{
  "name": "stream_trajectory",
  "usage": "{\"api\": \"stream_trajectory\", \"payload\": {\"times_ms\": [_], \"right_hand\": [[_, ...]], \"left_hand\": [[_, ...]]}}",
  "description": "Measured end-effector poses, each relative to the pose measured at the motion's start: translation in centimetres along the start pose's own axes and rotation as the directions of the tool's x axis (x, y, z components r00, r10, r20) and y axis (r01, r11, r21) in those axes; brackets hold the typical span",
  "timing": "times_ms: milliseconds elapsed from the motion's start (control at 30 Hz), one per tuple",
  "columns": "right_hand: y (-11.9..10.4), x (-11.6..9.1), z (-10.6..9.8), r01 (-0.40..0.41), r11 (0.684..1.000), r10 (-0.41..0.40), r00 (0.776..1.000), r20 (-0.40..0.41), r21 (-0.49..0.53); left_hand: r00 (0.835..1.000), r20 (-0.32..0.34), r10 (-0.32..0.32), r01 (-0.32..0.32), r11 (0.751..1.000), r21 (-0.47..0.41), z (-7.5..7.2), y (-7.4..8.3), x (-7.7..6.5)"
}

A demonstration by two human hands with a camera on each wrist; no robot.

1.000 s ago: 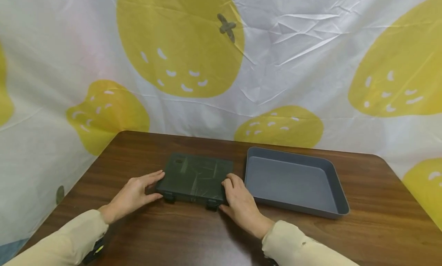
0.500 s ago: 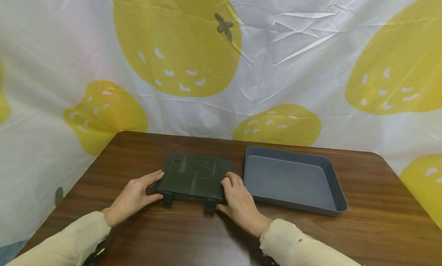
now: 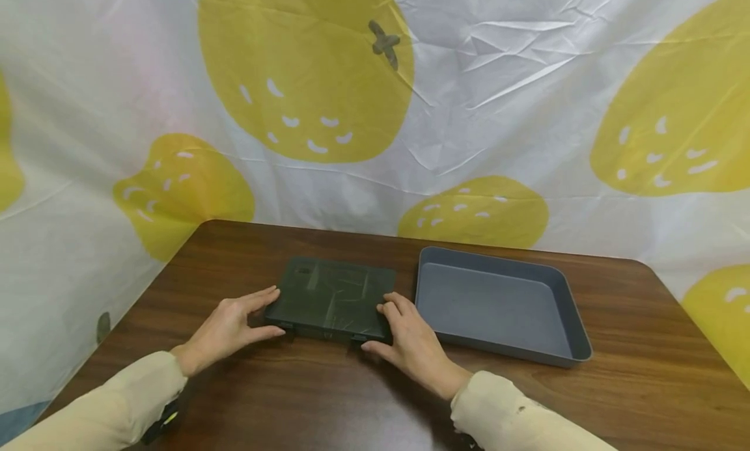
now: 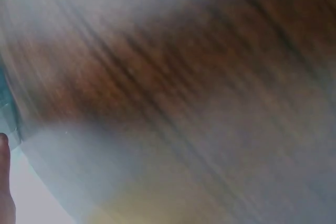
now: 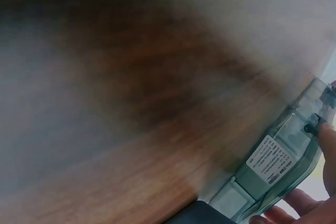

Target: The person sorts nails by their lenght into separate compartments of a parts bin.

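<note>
A dark green see-through plastic case (image 3: 334, 298) lies on the table with its lid down. My left hand (image 3: 225, 327) holds its left side, fingers at the edge and thumb at the front left latch. On the opposite side, my right hand (image 3: 413, 343) grips the right edge, its thumb by the front right latch. The right wrist view shows the case (image 5: 252, 184) with a white printed label (image 5: 271, 159), and the right thumb (image 5: 328, 150) beside a dark latch (image 5: 313, 124). Only a sliver of the case (image 4: 7, 108) and one left-hand finger (image 4: 4, 177) enter the left wrist view.
A grey rectangular tray (image 3: 498, 356) with low walls stands just right of the case, close to the right hand. Under both is a brown wood-grain table (image 3: 633, 321). Behind it hangs a white cloth (image 3: 457, 112) with yellow fruit prints.
The front latches, swung down half a second ago, are now mostly covered by the thumbs. Both thumbs have slid inward along the case's front edge. The tray stays where it was.
</note>
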State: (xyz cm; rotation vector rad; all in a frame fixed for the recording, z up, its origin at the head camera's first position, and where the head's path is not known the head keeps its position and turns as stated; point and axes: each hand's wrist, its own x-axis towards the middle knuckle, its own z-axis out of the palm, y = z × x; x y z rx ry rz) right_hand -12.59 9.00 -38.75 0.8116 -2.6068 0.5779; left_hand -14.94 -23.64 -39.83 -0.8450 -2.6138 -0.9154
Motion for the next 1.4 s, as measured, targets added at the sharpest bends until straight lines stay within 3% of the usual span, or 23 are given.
{"api": "stream_trajectory", "payload": {"times_ms": [133,400,733,967,1100,1200,1300,1400], "right_hand": [[0.1,0.0,-0.2,-0.013,1.0,0.013,1.0,0.001,0.016],[0.1,0.0,-0.2,-0.005,1.0,0.006,0.999,-0.031,0.016],[-0.1,0.3,0.0,0.072,0.997,-0.075,0.993,-0.094,-0.034],[-0.1,0.3,-0.1,0.063,0.998,-0.065,0.996,-0.066,-0.028],[0.1,0.3,-0.6,0.017,0.997,-0.02,0.999,0.028,0.082],[0.6,0.2,-1.3,-0.045,0.977,0.023,0.994,0.109,0.207],[1.2,0.1,-2.3,-0.066,0.955,0.034,0.993,0.115,0.289],[1.9,-0.1,-3.9,-0.052,0.95,0.029,0.996,0.081,0.307]], "left_hand": [[0.998,0.036,-0.057,0.057,0.998,-0.01,-0.3,0.0,0.0],[0.997,0.026,-0.071,0.072,0.997,-0.014,-0.3,0.0,0.0],[0.993,0.038,-0.111,0.114,0.99,-0.079,-0.8,0.3,-0.2],[0.992,0.045,-0.12,0.123,0.99,-0.068,-0.9,0.4,-0.2],[0.992,0.053,-0.118,0.12,0.992,-0.039,-1.1,0.3,0.1],[0.985,0.088,-0.147,0.15,0.989,-0.021,-1.2,0.3,0.2],[0.981,0.114,-0.158,0.153,0.987,0.046,-1.5,0.5,0.5],[0.979,0.134,-0.152,0.14,0.986,0.092,-1.9,1.2,1.2]]}}
